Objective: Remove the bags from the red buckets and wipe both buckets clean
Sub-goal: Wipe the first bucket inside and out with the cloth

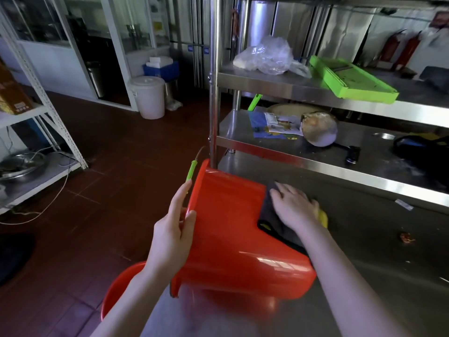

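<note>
while the red bucket [233, 239] lies on its side at the left edge of the bench [364, 239], the left hand [170, 237] grips its rim and the right hand [294, 207], fingers flat, presses a dark cloth [269, 215] on it. a second red bucket [121, 288] below is mostly hidden.

Tally: two red plastic buckets [233, 251] [121, 285], one dark cloth [269, 215], one crumpled clear plastic bag [267, 57], one green plastic tray [352, 79], one white lidded pail [148, 96], two red fire extinguishers [391, 49] [410, 48].
</note>
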A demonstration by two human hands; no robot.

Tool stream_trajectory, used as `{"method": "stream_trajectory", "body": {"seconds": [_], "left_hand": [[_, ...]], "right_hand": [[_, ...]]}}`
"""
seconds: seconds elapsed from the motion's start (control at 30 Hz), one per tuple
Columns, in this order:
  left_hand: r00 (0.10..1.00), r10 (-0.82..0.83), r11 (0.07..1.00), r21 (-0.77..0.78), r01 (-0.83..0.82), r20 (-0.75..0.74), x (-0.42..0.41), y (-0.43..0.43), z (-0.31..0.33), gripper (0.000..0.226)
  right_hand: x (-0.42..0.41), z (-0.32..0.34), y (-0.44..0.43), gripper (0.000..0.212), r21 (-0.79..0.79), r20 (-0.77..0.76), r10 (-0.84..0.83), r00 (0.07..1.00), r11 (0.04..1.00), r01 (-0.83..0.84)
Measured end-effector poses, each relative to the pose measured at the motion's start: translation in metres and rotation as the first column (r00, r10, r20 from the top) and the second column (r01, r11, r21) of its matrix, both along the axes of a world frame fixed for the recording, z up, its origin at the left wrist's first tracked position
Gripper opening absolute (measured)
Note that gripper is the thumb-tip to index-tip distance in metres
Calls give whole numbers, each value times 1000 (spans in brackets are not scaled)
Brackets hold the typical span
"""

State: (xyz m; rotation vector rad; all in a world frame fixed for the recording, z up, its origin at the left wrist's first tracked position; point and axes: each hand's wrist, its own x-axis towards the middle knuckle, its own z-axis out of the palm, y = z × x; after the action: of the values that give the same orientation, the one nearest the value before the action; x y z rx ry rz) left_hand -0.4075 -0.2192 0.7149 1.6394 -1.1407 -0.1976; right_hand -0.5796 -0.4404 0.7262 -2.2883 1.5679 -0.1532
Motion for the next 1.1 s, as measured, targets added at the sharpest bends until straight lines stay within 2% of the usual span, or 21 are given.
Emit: {"method": "stream_trajectory", "body": {"seconds": [0.07, 0.17, 0.27, 0.33, 0.4, 0.5, 0.57, 0.63, 0.73, 0.8, 0.87, 0.93, 0.97, 1.03, 1.1], "left_hand": [[1000, -17, 1000, 23, 17, 6, 6, -2, -1, 57], [998, -50, 996, 77, 52, -34, 12, 3, 1, 56], [987, -100, 982, 148, 118, -127, 13, 8, 16, 53], [990, -68, 982, 170, 88, -124, 17, -7, 33, 48], [999, 19, 980, 197, -10, -42, 27, -36, 46, 47], [998, 1, 920, 392, -27, 67, 34, -75, 63, 58], [997, 14, 878, 476, -52, 82, 36, -85, 67, 57], [998, 37, 864, 501, -54, 44, 40, -78, 70, 57], [998, 19, 885, 466, 8, -52, 40, -50, 73, 58], [998, 26, 921, 390, 2, -65, 28, -32, 67, 58], [997, 28, 949, 314, -5, -67, 12, -18, 58, 58], [995, 48, 963, 267, -21, -93, 3, -11, 53, 58], [993, 58, 968, 251, -31, -101, 2, -9, 51, 58], [995, 57, 972, 233, -36, -83, 5, -11, 48, 58], [998, 58, 974, 221, -49, -36, 10, -12, 46, 59]], "right_hand": [[34, 5, 28, 51, -147, 47, 169, 984, 976, -161], [71, 3, 79, 55, -355, 23, 384, 923, 866, -351], [76, -4, 106, 54, -488, 10, 443, 896, 785, -383], [72, -11, 115, 53, -530, 28, 460, 887, 759, -377], [67, -21, 127, 55, -558, 24, 500, 866, 725, -403], [54, -37, 143, 58, -582, 23, 559, 829, 682, -443], [44, -40, 137, 57, -584, 53, 532, 845, 702, -406], [37, -36, 124, 56, -551, 97, 444, 891, 769, -323], [22, -25, 86, 55, -452, 117, 169, 979, 886, -99], [2, -19, 47, 53, -280, 70, -4, 998, 960, 24], [-19, -11, 14, 53, -35, 48, -105, 993, 994, 106], [-20, -4, 3, 54, 58, 15, -79, 997, 995, 78], [-11, -3, 7, 53, 13, 5, -26, 1000, 1000, 26], [25, -2, 35, 52, -172, 31, 154, 988, 974, -147], [63, 0, 78, 53, -357, 57, 361, 931, 878, -319]]}}
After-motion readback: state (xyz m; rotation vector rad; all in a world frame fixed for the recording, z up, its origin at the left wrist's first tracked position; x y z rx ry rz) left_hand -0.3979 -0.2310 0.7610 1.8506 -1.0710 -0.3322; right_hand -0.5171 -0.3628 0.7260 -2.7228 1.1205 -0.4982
